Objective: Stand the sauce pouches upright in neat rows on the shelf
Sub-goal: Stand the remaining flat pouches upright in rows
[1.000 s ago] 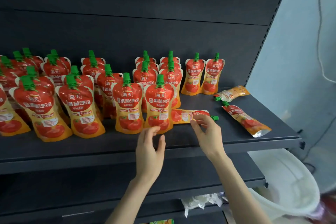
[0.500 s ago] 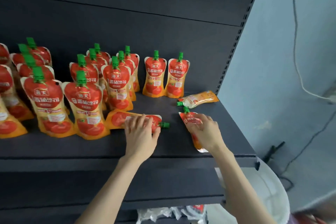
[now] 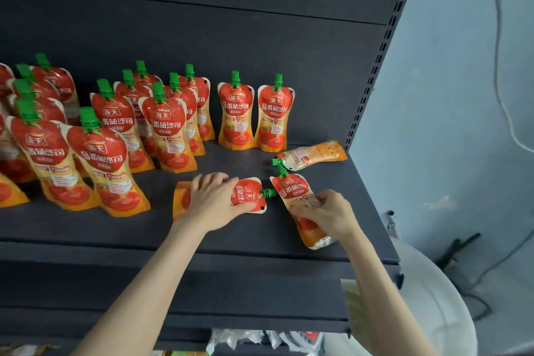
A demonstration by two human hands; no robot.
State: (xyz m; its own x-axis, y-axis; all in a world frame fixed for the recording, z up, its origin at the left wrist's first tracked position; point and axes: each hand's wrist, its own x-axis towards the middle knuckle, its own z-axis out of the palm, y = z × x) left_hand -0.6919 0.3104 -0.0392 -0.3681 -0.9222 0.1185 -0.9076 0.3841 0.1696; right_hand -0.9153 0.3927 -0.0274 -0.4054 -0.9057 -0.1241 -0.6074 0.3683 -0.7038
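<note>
Several red-and-orange tomato sauce pouches with green caps stand upright in rows (image 3: pixel 170 130) on the dark shelf (image 3: pixel 231 237). Three pouches lie flat at the right. My left hand (image 3: pixel 212 201) grips the middle of one lying pouch (image 3: pixel 248 195), whose cap points right. My right hand (image 3: pixel 329 215) grips a second lying pouch (image 3: pixel 291 186), cap pointing to the back. The third lying pouch (image 3: pixel 312 154) rests untouched behind them, back side up, near the shelf's right end.
Two upright pouches (image 3: pixel 255 115) stand alone at the back right. A perforated shelf upright (image 3: pixel 375 72) bounds the right end. A white bucket (image 3: pixel 439 306) sits below right. Crumpled plastic packaging (image 3: pixel 260 338) lies on a lower shelf.
My left hand moved from the shelf's front edge onto the flat pouch. My right hand left that pouch and took hold of the one further right. The view shifted right.
</note>
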